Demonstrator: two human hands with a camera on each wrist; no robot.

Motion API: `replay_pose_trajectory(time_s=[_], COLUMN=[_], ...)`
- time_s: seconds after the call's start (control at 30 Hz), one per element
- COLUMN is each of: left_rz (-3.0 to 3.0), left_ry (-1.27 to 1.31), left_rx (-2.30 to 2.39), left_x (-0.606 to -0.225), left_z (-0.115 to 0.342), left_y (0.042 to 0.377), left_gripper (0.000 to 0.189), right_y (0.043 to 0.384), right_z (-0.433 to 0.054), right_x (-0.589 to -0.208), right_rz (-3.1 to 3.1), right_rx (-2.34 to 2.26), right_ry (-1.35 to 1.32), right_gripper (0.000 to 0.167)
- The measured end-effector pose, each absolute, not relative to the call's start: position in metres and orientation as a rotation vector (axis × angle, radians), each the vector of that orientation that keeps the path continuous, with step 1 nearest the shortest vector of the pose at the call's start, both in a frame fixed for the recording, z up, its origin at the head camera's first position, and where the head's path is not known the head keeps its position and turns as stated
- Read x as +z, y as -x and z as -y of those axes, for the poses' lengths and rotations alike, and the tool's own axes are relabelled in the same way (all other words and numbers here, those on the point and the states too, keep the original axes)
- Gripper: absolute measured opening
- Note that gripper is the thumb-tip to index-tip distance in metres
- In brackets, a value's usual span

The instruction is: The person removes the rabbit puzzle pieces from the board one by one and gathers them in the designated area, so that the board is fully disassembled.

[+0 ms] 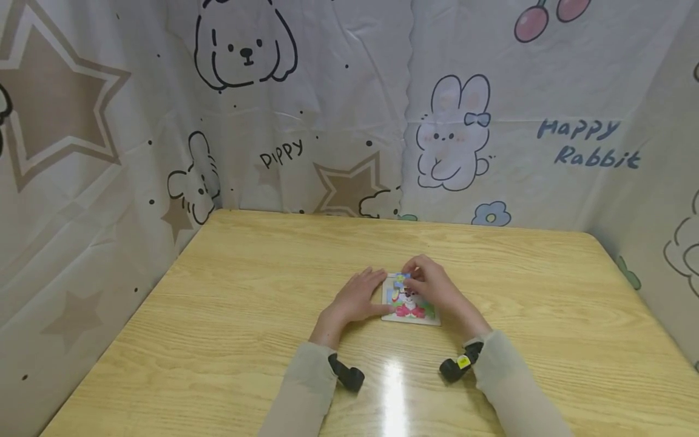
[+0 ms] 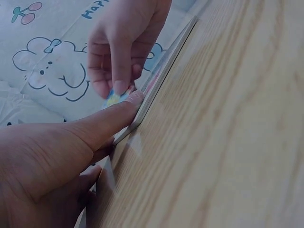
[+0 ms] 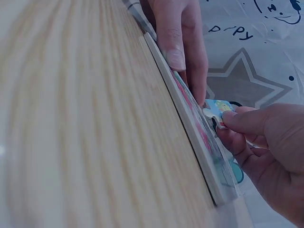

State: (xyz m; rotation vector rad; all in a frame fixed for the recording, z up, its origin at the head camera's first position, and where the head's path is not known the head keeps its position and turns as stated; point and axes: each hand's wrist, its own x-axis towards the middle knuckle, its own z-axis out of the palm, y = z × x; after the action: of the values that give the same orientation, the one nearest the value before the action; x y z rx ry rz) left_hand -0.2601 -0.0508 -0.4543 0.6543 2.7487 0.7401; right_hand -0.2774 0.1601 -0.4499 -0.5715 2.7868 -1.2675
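Cartoon-printed curtains (image 1: 344, 115) border the worktop (image 1: 262, 261), where a picture puzzle (image 1: 411, 311) lies. The right grip (image 1: 434, 286) pinches a piece (image 3: 216, 106) over its far part; the left grip (image 1: 357, 297), spread apart, steadies its left side. I'd level that piece and align its outline before pressing.

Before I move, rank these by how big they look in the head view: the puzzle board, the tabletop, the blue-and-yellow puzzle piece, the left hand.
Largest to smallest:
1. tabletop
2. left hand and puzzle board: too alike to rank, the board being partly covered
3. puzzle piece, partly hidden
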Motion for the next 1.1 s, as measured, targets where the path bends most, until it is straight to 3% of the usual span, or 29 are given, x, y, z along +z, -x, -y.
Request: replay_pose_trajectory(time_s=[1.1], left_rz=[-2.72], left_ry=[-0.639], left_rx=[0.776], left_x=[-0.454], left_z=[0.051], left_y=[0.258], left_gripper=[0.081], right_y=[0.262], right_z=[-0.24], right_x=[-0.454], right_rz=[-2.911], right_rx=[-1.191], right_ry=[0.424], right_gripper=[0.014])
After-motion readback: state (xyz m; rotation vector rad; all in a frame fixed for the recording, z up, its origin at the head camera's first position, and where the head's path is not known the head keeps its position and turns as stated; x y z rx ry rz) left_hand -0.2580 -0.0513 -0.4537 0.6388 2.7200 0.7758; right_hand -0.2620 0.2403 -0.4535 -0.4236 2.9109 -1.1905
